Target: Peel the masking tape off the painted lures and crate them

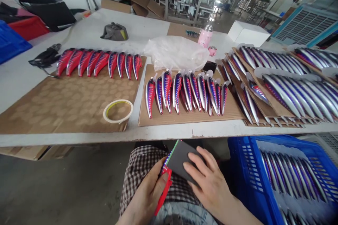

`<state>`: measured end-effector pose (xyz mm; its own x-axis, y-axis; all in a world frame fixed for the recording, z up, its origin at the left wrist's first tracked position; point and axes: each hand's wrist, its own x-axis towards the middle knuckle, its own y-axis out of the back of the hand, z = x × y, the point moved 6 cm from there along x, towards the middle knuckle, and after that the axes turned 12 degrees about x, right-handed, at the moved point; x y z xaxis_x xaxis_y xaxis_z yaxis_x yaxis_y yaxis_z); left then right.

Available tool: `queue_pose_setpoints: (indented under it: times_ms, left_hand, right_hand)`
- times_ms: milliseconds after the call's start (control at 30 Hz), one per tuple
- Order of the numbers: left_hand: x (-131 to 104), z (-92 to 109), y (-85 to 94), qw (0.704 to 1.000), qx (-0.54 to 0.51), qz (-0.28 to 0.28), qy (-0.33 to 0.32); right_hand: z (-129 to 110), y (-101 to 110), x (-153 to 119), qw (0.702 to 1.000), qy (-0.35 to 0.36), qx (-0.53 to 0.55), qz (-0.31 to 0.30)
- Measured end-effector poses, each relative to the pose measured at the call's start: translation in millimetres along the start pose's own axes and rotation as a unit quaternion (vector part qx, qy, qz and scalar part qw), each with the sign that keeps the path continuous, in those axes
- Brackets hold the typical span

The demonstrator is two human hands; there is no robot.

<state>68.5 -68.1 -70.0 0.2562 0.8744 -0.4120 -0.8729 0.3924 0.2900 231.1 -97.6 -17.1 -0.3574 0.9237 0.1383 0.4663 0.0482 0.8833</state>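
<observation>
Lure slants forward and rightward — left hand pinching it, right hand spread over grey pad.

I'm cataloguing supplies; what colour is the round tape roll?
Round tape roll: cream, yellow inside; head view.

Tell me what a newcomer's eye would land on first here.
Probably the row of red, purple and silver lures on the middle cardboard, with a redder row on the board to its left. Next, the bright blue crate at the lower right, below the table edge. Then, above the lap, the dark grey flat piece under the right hand.
</observation>
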Motion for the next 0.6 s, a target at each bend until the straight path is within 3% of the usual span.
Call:
queue_pose_setpoints:
  times_ms: [400,500,600]
  left_hand:
    - [-3,1,6.6,0.999,0.022,0.029,0.011]
    - [-6,-5,7.0,0.999,0.026,0.025,0.015]
    - [-11,-6,8.4,0.999,0.032,0.022,0.011]
  right_hand:
    - [-2,1,0,1.000,0.004,0.003,0.004]
    - [24,17,-3,0.990,-0.073,-0.044,0.111]
    - [63,43,-11,0.954,-0.158,-0.088,0.239]
